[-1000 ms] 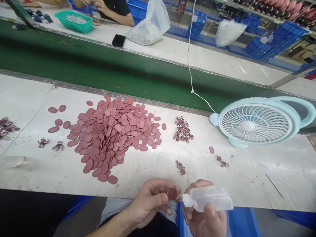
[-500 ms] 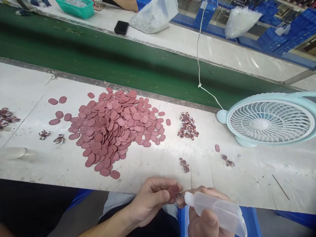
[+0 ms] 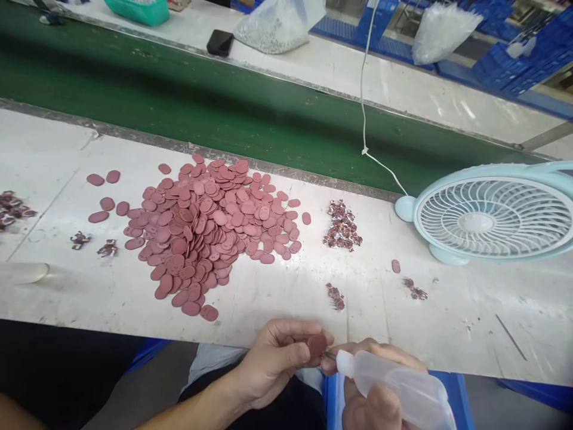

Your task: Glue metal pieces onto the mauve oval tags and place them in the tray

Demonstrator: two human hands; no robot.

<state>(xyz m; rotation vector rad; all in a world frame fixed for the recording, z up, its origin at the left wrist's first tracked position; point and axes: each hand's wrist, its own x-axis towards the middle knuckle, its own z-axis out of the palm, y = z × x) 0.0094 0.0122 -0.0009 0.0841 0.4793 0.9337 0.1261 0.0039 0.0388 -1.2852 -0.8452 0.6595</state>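
Between the thumb and fingers of my left hand [image 3: 273,364] is a reddish-brown oval disc [image 3: 317,345], held just off the table's front edge. My right hand [image 3: 376,400] grips a translucent squeeze bottle [image 3: 403,382] with a white cap. The bottle's thin dark nozzle [image 3: 330,356] points left at the disc; whether it touches is hard to tell. A large heap of similar oval discs [image 3: 201,227] lies left of centre on the table. Nearer my hands is a small cluster of brown-and-white pieces [image 3: 335,297], with a bigger pile of them [image 3: 342,226] behind it.
A pale blue fan [image 3: 483,215] stands at the right, its white cord [image 3: 363,107] crossing the green belt [image 3: 268,119]. A thin rod [image 3: 510,337] lies near the front right edge. Beyond the belt are a black phone-like object [image 3: 220,42] and a plastic bag [image 3: 277,27]. A blue bin [image 3: 459,394] sits below.
The camera view has shifted slightly. Both hands keep the disc and the bottle in nearly the same pose, with the nozzle still at the disc's edge.
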